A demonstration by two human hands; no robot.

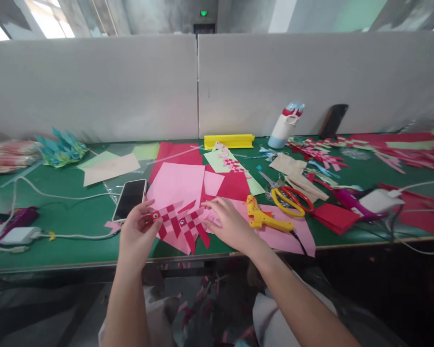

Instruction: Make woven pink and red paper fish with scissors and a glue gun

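Note:
Two woven paper fish in red and pink checks lie side by side over the pink sheets near the table's front edge. My left hand [141, 221] pinches the left paper fish [168, 217] at its head, close to its round eye. At the right paper fish [193, 224], my right hand [226, 221] has its thumb and fingers curled around the right-hand edge; the exact contact is partly hidden. Under both fish is a pink sheet [177, 180]. A yellow glue gun [269, 220] lies just right of my right hand.
Scissors [287, 198] with yellow and orange handles lie beyond the glue gun. A phone [130, 200] rests left of the sheets, among white cables. A yellow folded strip [229, 141], a white bottle [285, 126] and a dark phone [333, 121] stand near the grey partition [94, 91].

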